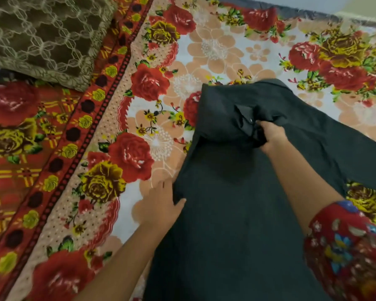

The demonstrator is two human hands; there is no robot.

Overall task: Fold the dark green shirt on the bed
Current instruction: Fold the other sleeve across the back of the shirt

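The dark green shirt lies spread on the flowered bedsheet, its body running toward me and one sleeve stretching off to the right. My left hand holds the shirt's left edge, thumb on top of the cloth and fingers under the fold. My right hand grips a bunched piece of the cloth near the top of the shirt, where a button shows. The near end of the shirt runs out of the frame.
A brown, lace-patterned cushion sits at the far left corner of the bed. The bed's far edge runs along the top right. My red patterned sleeve covers my right upper arm.
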